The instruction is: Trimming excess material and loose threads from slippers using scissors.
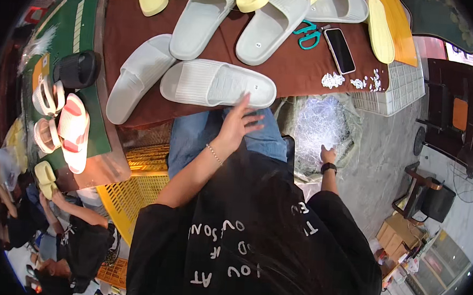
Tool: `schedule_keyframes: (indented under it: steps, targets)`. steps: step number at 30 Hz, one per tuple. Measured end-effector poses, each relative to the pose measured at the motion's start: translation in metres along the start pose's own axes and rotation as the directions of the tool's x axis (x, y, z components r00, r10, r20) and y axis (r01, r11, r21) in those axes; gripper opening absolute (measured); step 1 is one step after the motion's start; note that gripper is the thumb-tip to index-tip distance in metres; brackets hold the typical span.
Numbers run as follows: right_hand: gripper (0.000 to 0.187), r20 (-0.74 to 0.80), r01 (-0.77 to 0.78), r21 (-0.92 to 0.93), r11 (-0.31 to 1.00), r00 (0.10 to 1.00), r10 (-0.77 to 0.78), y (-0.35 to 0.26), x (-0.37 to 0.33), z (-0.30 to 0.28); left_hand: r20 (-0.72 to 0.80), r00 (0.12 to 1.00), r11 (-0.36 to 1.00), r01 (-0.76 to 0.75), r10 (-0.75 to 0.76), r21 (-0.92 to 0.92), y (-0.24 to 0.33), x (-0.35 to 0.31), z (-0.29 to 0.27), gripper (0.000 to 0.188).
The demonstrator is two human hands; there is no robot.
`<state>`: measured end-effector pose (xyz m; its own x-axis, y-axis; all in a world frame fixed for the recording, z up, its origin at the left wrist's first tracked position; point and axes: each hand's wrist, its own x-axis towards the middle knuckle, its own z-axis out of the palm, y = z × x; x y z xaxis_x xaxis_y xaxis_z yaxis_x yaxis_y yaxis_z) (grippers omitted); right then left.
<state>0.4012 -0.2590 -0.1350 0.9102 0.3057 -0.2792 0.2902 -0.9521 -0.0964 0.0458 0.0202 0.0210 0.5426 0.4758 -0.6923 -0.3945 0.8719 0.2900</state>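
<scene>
My left hand (238, 124) is open above my lap, its fingers apart. Its index fingertip overlaps the heel end of a light grey slide sandal (241, 85) lying sideways along the table's near edge; whether it touches the sole is unclear. Down to the right, my right hand (329, 155) reaches to a heap of crumpled clear plastic (320, 123) inside a greenish sack (352, 139). Its fingers look bent against the plastic. Another grey slide sandal (140, 78) lies tilted at the left corner.
On the brown-covered table (210, 50) are more grey and yellow slides, teal scissors (308, 36), a phone (340, 50) and small white stickers (333, 80). Left, a green table (98, 121) holds other sandals. A yellow crate (126, 194) stands beside me; a co-worker (84, 241) handles a yellow slide.
</scene>
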Motion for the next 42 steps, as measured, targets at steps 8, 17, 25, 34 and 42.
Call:
schedule_keyframes:
  steps: [8,17,25,34,42]
  targets:
    - [0.042,-0.236,0.521,0.724,0.452,0.803,-0.547,-0.193,-0.11,-0.06,-0.072,0.992,0.945,-0.071,0.099,0.319,0.01,-0.028,-0.042,0.043]
    - [0.03,-0.025,0.76,0.647,0.065,0.107,-0.994,-0.291,-0.208,-0.106,-0.072,0.978,0.863,-0.137,0.196,0.485,0.012,-0.054,-0.085,0.027]
    - [0.031,-0.049,0.801,0.598,0.019,0.06,-0.997,-0.282,-0.205,-0.089,-0.074,0.975,0.801,-0.127,0.209,0.585,0.011,-0.055,-0.086,0.024]
    - [0.023,-0.037,0.8,0.597,0.055,0.097,-0.995,-0.285,-0.21,-0.093,-0.048,0.981,0.807,-0.124,0.186,0.577,0.009,-0.052,-0.091,0.025]
    - [0.024,-0.066,0.814,0.578,0.054,0.113,-0.991,-0.284,-0.209,-0.083,-0.016,0.982,0.804,-0.145,0.189,0.577,0.01,-0.051,-0.091,0.025]
